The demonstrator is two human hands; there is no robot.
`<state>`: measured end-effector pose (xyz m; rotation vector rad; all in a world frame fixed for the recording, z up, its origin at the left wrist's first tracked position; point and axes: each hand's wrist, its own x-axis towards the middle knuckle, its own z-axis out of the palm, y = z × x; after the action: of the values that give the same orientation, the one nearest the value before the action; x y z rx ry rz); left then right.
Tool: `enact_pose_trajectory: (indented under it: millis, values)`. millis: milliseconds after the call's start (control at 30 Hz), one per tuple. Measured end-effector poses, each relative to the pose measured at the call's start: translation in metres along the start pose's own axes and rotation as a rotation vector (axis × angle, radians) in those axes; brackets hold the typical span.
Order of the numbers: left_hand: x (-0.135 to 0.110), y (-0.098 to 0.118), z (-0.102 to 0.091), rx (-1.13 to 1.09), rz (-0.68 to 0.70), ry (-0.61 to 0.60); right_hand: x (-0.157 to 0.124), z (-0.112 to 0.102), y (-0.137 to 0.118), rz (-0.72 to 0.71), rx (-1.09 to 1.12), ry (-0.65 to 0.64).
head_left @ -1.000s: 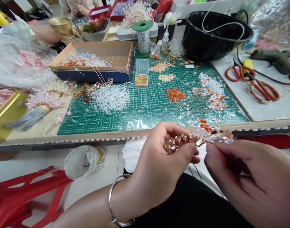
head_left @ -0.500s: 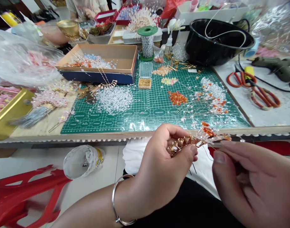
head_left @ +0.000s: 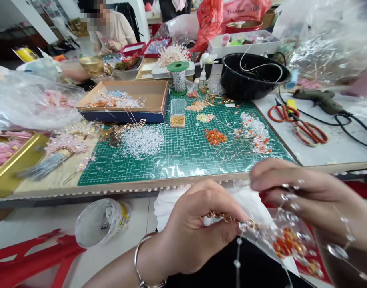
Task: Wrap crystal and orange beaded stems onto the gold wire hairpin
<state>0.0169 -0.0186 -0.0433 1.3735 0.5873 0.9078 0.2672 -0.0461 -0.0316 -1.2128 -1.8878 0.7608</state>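
Observation:
My left hand (head_left: 204, 224) pinches a gold beaded hair ornament (head_left: 221, 216) between thumb and forefinger, low in front of the table edge. From its right end spreads a spray of orange and clear beads (head_left: 287, 244). A thin strand with clear beads (head_left: 237, 264) hangs below my left thumb. My right hand (head_left: 303, 188) is raised to the right of the ornament, palm side partly hidden and slightly blurred. Its fingers are curled together; what they pinch is too small to make out. Beaded strands cross in front of that hand.
On the green cutting mat (head_left: 183, 172) lie clear beads (head_left: 143, 140), orange beads (head_left: 215, 137) and wired bead sprigs (head_left: 258, 136). Behind stand an open box (head_left: 123, 116), a wire spool (head_left: 179, 80) and a black basin (head_left: 252, 86). Red-handled pliers (head_left: 311, 132) and a glue gun (head_left: 318, 98) lie right.
My right hand has moved up from beside the ornament. The bead spray now tilts downward to the right, and a beaded strand hangs below my left hand. The view has tipped upward.

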Motion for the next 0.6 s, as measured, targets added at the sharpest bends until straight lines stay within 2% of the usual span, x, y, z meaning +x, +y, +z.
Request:
enact_pose_trajectory:
  millis: [67, 100, 200, 333, 400, 600]
  values:
    - [0.001, 0.002, 0.001, 0.016, 0.007, -0.061, 0.021, 0.0, 0.004, -0.064, 0.273, -0.233]
    - [0.002, 0.003, 0.002, 0.022, 0.004, -0.079, 0.028, 0.002, 0.005, -0.085, 0.361, -0.301]
    - [0.005, 0.006, 0.008, -0.057, -0.086, -0.058, 0.037, 0.011, 0.009, -0.109, 0.516, -0.375]
    - [0.008, 0.007, 0.02, -0.432, -0.368, 0.041, 0.028, 0.022, 0.017, -0.086, 0.68, -0.348]
    - [0.01, 0.005, 0.024, -0.564, -0.449, 0.041, 0.021, 0.027, 0.023, -0.06, 0.752, -0.295]
    - [0.014, 0.002, 0.026, -0.586, -0.596, -0.01, 0.008, 0.036, 0.031, 0.053, 0.818, -0.192]
